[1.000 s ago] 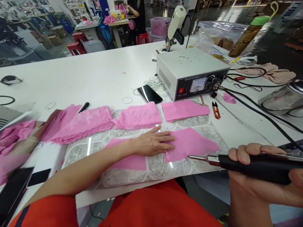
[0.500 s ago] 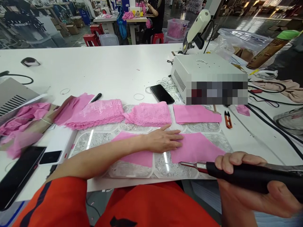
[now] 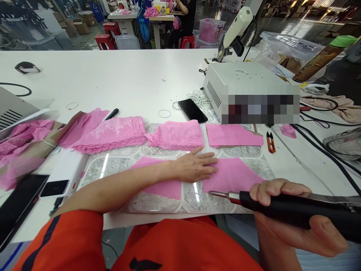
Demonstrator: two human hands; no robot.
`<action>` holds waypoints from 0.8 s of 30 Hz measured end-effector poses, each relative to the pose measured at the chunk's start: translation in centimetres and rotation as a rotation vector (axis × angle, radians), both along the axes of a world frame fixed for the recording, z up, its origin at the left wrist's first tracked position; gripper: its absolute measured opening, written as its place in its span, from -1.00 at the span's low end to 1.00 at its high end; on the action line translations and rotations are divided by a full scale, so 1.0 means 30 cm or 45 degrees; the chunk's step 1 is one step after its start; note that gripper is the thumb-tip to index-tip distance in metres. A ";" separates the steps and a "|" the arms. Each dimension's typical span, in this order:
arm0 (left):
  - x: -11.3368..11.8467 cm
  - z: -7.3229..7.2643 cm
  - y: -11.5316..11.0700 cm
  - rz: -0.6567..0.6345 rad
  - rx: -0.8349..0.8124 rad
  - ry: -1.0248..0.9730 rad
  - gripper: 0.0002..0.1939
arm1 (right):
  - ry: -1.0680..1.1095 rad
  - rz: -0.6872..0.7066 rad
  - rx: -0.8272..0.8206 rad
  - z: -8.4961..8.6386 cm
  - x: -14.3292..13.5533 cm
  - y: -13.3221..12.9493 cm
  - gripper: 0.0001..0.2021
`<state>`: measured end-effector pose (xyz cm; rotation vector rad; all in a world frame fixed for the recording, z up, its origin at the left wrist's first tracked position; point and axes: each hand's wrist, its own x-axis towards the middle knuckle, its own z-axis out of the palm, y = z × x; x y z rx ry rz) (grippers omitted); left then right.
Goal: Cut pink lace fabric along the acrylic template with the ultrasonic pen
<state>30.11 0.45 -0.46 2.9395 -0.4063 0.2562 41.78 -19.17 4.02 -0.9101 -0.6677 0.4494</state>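
Observation:
My left hand (image 3: 194, 166) lies flat, its fingers stretched onto the left edge of a pink fabric piece (image 3: 231, 175). Another pink fabric piece (image 3: 162, 188) lies partly hidden under my left forearm. In my right hand (image 3: 290, 214) is a black handheld tool (image 3: 276, 206) with a slim metal tip, held roughly level and pointing left. Its tip is at the lower left edge of the right-hand fabric piece; I cannot tell whether it touches. Beneath the fabric is a clear-covered, patterned grey mat (image 3: 155, 203).
Behind my hands lie a stack of pink lace pieces (image 3: 113, 131), a second lace stack (image 3: 177, 134) and a plain pink stack (image 3: 234, 136). A phone (image 3: 192, 110), a grey metal box (image 3: 248, 79), thread snips (image 3: 270, 142) and black cables (image 3: 332, 150) are farther off. A person (image 3: 184, 19) sits beyond.
My right hand and the tool have shifted slightly left, the tip sliding a little along the fabric's near edge. My left hand stays in place on the fabric. The view has moved slightly.

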 end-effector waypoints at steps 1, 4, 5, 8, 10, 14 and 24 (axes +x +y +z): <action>0.001 -0.001 -0.001 0.001 -0.001 -0.013 -0.66 | -0.010 0.015 0.008 -0.002 -0.001 0.000 -0.69; 0.005 -0.003 -0.004 0.005 0.001 -0.041 -0.65 | -0.031 0.055 0.020 -0.007 -0.004 -0.001 -0.67; 0.006 -0.004 -0.005 0.009 0.004 -0.047 -0.65 | -0.035 0.062 0.023 -0.009 -0.006 -0.001 -0.67; 0.009 -0.007 -0.008 0.027 0.022 -0.062 -0.65 | -0.048 0.078 0.022 -0.013 -0.010 -0.004 -0.67; 0.011 -0.010 -0.010 0.038 0.037 -0.078 -0.64 | -0.058 0.087 0.022 -0.014 -0.012 -0.005 -0.67; 0.017 -0.016 -0.011 0.061 0.067 -0.117 -0.66 | -0.062 0.094 0.025 -0.014 -0.015 -0.005 -0.68; 0.028 -0.019 -0.011 0.105 0.097 -0.167 -0.69 | -0.052 0.100 0.029 -0.009 -0.018 0.004 -0.69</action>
